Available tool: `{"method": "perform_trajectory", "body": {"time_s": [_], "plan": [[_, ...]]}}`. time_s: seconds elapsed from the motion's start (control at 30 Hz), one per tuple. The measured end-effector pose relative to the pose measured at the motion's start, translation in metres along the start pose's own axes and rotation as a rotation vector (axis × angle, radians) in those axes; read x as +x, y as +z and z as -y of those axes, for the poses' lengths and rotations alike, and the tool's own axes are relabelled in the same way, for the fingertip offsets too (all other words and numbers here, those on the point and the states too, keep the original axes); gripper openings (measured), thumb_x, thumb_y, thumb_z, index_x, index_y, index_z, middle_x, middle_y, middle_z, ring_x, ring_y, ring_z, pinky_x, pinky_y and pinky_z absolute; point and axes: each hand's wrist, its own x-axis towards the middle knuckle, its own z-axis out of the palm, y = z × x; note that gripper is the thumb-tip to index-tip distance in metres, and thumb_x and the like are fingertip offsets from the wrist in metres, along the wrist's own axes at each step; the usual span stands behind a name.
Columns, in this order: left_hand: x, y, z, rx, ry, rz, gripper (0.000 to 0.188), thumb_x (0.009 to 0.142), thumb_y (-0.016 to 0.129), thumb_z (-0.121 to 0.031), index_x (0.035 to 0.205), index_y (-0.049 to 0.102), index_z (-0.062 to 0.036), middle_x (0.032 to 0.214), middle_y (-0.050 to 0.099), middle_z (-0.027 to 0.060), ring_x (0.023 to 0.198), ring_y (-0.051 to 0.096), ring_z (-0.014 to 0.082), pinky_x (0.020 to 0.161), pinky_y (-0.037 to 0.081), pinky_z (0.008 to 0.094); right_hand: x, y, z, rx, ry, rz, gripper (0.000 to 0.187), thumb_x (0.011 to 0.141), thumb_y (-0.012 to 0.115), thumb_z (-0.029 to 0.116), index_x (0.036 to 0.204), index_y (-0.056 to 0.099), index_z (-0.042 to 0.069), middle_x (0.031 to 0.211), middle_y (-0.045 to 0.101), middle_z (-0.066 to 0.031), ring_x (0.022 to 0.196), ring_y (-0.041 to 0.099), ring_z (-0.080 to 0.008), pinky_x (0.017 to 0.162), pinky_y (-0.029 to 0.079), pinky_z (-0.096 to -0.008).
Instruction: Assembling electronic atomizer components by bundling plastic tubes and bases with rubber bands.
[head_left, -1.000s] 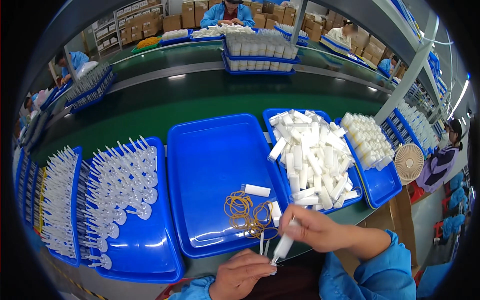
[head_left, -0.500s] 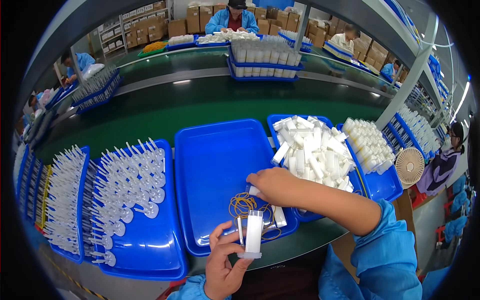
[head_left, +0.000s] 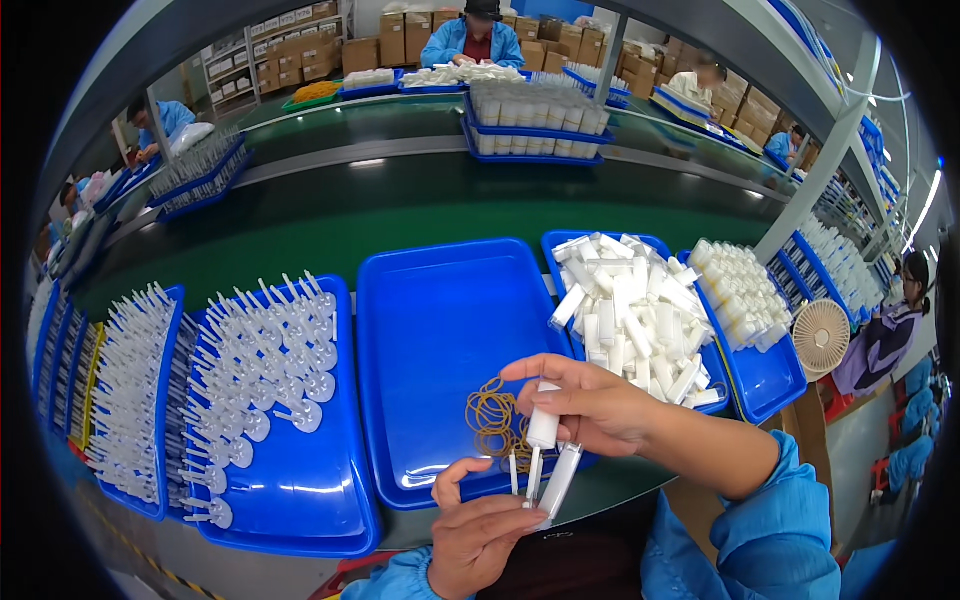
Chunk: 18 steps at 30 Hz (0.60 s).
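Note:
My left hand point(head_left: 475, 540) is closed around the foot of a clear plastic stand with thin upright rods point(head_left: 534, 480). A white tube in a clear sleeve point(head_left: 562, 482) stands tilted on the same foot. Above it my right hand point(head_left: 610, 408) pinches a second white tube point(head_left: 544, 416), its lower end at the top of a rod. Whether the rod enters this tube I cannot tell. Tan rubber bands point(head_left: 490, 415) lie behind both hands in the near right corner of the middle blue tray point(head_left: 440, 330).
At right a blue tray is heaped with white tubes point(head_left: 630, 300); another beside it holds capped tubes point(head_left: 740, 295). Rodded clear stands point(head_left: 270, 350) fill trays on the left. A small fan point(head_left: 822, 338) stands far right. Across the green bench point(head_left: 400, 210) other people sit working.
My right hand has come up from the middle tray with a white tube and met the stand. My left hand has shifted right and tilted the stand.

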Motion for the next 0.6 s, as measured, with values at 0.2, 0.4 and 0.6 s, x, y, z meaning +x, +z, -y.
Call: {"method": "perform_trajectory", "body": {"time_s": [0.2,0.4,0.6], "plan": [[-0.001,0.0,0.008,-0.138,-0.009,0.124,0.017,0.073,0.069,-0.012,0.09,0.068,-0.0125,0.08,0.066,0.0006,0.087,0.057,0.018,0.092,0.027,0.0381,-0.015,-0.015,-0.011,-0.076,-0.074,0.052,0.02,0.088,0.054,0.017,0.102,0.045,0.005,0.086,0.052,-0.0042,0.071,0.051,-0.0101,0.062,0.042,-0.0229],[-0.002,0.003,0.006,-0.071,0.025,0.15,0.003,0.075,0.064,-0.009,0.076,0.067,-0.01,0.074,0.063,0.0025,0.076,0.058,0.0174,0.09,0.031,0.0456,-0.049,-0.006,-0.006,-1.078,-0.384,-0.094,0.015,0.092,0.046,0.019,0.096,0.042,0.004,0.075,0.053,-0.0064,0.069,0.051,-0.0133,0.062,0.041,-0.0279],[-0.009,0.008,-0.003,-0.014,0.235,0.245,0.014,0.061,0.067,-0.011,0.072,0.07,-0.0198,0.084,0.061,-0.0049,0.095,0.049,0.0294,0.094,0.025,0.0481,-0.076,-0.015,-0.033,-0.663,-0.3,-0.044,0.019,0.094,0.042,0.023,0.096,0.042,0.004,0.078,0.049,-0.0026,0.072,0.043,-0.0078,0.065,0.037,-0.0234]]}}
